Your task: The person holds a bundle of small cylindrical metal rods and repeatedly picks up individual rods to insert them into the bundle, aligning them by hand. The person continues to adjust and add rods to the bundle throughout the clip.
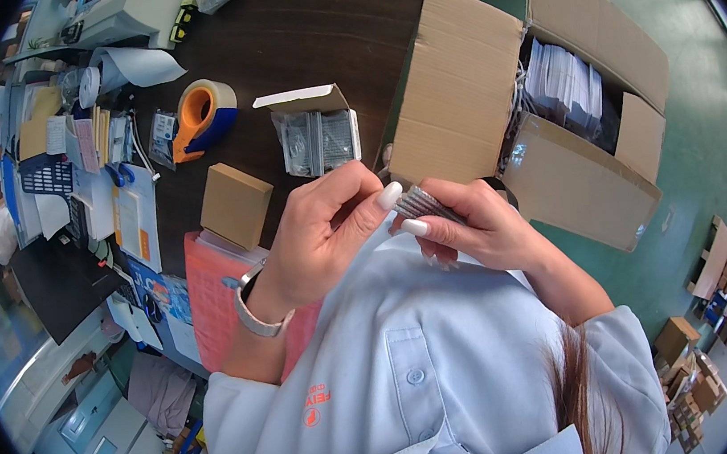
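My right hand (484,224) is closed round a bundle of thin silver ribbed metal rods (426,204), held in front of my chest; their exact kind is too small to make out. My left hand (337,216), with a watch on its wrist, meets the near end of the bundle with thumb and forefinger pinched together. Whatever lies between those fingertips is hidden. Just beyond my hands on the dark table, a small white carton (357,142) stands with its flap up and clear plastic bags of grey pieces inside.
Left of the carton are a closed brown box (236,207) and an orange tape dispenser (200,118). Pink plastic wrap (214,289) lies at the table's near edge. To the right, a large open cardboard box (455,82) holds white packets (562,83). Papers and folders crowd the far left.
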A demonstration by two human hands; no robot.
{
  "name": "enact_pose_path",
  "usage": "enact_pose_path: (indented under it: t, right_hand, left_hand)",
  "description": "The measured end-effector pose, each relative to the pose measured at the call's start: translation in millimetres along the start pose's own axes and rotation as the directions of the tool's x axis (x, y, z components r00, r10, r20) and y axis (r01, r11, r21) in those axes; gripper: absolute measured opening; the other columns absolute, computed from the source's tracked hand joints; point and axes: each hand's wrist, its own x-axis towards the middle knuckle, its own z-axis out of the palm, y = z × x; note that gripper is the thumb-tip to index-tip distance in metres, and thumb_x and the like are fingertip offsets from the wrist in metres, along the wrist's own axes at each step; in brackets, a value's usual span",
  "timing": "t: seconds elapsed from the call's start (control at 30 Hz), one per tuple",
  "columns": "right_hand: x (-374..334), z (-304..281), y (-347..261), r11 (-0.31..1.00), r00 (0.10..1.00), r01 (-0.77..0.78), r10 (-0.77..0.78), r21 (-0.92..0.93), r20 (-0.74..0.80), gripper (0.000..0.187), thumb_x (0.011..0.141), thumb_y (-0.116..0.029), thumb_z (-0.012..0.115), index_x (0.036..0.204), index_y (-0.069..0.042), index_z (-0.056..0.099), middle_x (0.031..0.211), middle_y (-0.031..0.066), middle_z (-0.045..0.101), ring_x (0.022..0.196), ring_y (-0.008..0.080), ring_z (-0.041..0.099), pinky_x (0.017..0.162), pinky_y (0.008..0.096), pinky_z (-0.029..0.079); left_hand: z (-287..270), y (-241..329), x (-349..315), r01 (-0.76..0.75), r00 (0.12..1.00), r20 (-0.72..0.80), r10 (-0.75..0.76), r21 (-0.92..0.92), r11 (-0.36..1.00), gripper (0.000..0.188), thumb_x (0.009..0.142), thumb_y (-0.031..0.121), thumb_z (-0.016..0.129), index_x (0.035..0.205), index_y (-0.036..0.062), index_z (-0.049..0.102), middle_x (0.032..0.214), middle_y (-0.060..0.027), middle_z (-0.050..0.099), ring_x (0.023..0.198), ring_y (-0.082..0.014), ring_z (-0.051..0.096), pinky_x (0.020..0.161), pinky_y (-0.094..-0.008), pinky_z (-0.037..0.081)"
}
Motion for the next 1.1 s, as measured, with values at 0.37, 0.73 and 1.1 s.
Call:
enact_pose_path:
  t: [0.37, 0.73, 1.1]
  right_hand:
    - [-2, 3, -18, 0.989, 0.997, 0.075, -0.071, -0.127, 0.039, 0.018, 0.088, -0.021, 0.054, 0.090, -0.003, 0.054, 0.061, 0.0027, 0.056, 0.051, 0.0096, 0.055, 0.047, 0.0235, 0.044]
    - [-2, 8, -20, 0.986, 0.994, 0.073, -0.084, -0.153, -0.067, 0.011, 0.087, -0.013, 0.049, 0.090, -0.002, 0.052, 0.063, 0.0084, 0.057, 0.053, 0.0188, 0.059, 0.050, 0.0300, 0.046]
    - [0, 9, -13, 0.972, 0.990, 0.078, -0.102, -0.222, -0.094, 0.012, 0.088, -0.011, 0.046, 0.093, -0.001, 0.050, 0.065, 0.0078, 0.057, 0.057, 0.0185, 0.059, 0.054, 0.0298, 0.045]
  left_hand:
    - [-17, -1, 3, 0.438, 0.859, 0.431, -0.276, -0.339, 0.833, 0.021, 0.092, 0.019, 0.047, 0.082, 0.0005, 0.052, 0.063, 0.0043, 0.045, 0.055, -0.0031, 0.036, 0.049, -0.0196, 0.030]
    - [11, -1, -8, -0.100, 0.993, -0.041, 0.107, 0.145, 0.984, 0.011, 0.086, 0.007, 0.051, 0.078, -0.0008, 0.049, 0.064, -0.0056, 0.044, 0.051, -0.0122, 0.040, 0.045, -0.0255, 0.032]
    - [11, -6, -6, 0.043, 0.976, -0.193, -0.104, -0.298, 0.954, 0.016, 0.093, 0.016, 0.045, 0.083, 0.0036, 0.050, 0.066, 0.0033, 0.046, 0.054, -0.0013, 0.034, 0.048, -0.0162, 0.029]
